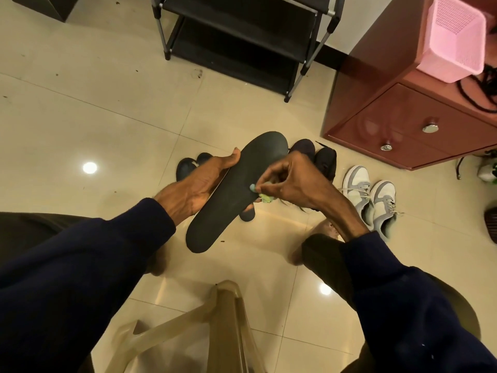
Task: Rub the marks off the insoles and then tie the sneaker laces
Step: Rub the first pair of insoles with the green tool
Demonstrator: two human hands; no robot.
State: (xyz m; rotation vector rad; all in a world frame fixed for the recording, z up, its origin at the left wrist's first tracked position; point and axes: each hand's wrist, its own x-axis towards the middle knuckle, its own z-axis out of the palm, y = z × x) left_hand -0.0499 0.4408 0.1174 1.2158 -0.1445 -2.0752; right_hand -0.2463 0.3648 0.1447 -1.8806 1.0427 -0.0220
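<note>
Insole (231,189): dark grey, matte, flat long oval, held up above the tiled floor (107,117) with the toe end pointing away and the heel end toward the person. Left hand (196,184) lies palm-up along its left edge and clasps it, thumb over the top and fingers beneath. Right hand (293,179) is knuckles-up, its fingertips pinching a small pale-green eraser (258,192) against the insole's right edge near mid-length. The heel end hangs free below both grips, and the grey-and-white sneakers (371,195) stand on the floor just beyond the right wrist, apart from both hands.
</note>
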